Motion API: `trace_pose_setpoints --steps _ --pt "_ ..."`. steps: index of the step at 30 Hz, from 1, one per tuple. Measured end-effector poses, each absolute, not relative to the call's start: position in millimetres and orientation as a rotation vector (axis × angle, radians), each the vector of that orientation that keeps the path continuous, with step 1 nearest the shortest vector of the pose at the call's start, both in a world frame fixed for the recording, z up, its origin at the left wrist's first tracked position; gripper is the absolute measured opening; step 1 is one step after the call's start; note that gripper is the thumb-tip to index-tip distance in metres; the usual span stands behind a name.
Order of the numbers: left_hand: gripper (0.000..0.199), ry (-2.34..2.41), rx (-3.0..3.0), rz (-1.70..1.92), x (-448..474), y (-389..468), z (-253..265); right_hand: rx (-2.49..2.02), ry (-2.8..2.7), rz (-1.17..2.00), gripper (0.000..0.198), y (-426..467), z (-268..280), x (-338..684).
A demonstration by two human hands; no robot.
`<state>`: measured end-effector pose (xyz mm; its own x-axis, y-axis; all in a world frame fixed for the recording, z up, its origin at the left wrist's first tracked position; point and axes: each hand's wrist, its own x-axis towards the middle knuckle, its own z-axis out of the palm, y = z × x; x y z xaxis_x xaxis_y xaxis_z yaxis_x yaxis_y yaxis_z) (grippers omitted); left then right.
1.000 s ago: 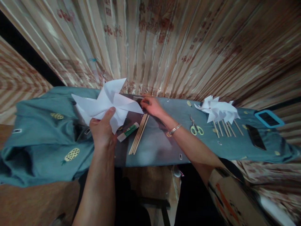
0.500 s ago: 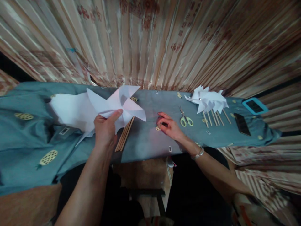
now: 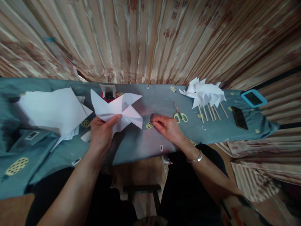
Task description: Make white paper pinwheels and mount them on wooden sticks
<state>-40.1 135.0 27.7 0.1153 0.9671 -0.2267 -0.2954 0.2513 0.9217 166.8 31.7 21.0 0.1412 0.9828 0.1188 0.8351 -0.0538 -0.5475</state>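
Observation:
My left hand [image 3: 102,133] grips a white paper pinwheel [image 3: 131,116], thumb pressed on its folded centre and the other fingers behind the paper. To the right of it, my right hand [image 3: 168,127] is closed in a pinch just over the cloth. Whatever lies between those fingertips, if anything, is too small to make out. Nearest to this hand are the scissors [image 3: 180,117] with pale green handles, lying with their blades apart. Behind the pinwheel stands a small open red box [image 3: 108,95] with dark contents, partly covered by the paper.
A grey-green cloth [image 3: 138,144] with pineapple prints covers the table. White paper sheets [image 3: 50,108] lie stacked at the left. Finished pinwheels [image 3: 209,94] on wooden sticks [image 3: 209,112] lie at the right, beside a dark phone [image 3: 240,117] and a blue-framed device [image 3: 254,98]. A pleated curtain [image 3: 136,47] hangs behind.
My right hand's fingers have closed from a loose curl into a pinch. The view has shifted, uncovering the red box and more of the paper stack; the loose sticks beneath the pinwheel are now hidden.

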Motion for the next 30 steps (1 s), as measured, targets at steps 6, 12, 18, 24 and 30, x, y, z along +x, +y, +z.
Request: trace_pose_setpoints --steps 6,12,18,24,30 --pt "0.029 1.044 0.877 1.028 -37 131 20 -2.106 -1.812 0.222 0.014 39 13 151" --pt "0.032 1.021 0.860 1.001 -34 128 18 -2.153 -1.896 0.202 0.017 42 15 154" --pt "0.034 0.991 0.837 0.980 -31 126 14 -2.152 -2.074 0.206 0.020 35 19 156" --pt "0.032 0.983 0.842 1.003 -30 126 11 -2.150 -2.098 0.156 0.022 33 15 156" --pt "0.032 0.990 0.827 1.021 -28 126 9 -2.034 -1.884 0.221 0.016 31 20 164"
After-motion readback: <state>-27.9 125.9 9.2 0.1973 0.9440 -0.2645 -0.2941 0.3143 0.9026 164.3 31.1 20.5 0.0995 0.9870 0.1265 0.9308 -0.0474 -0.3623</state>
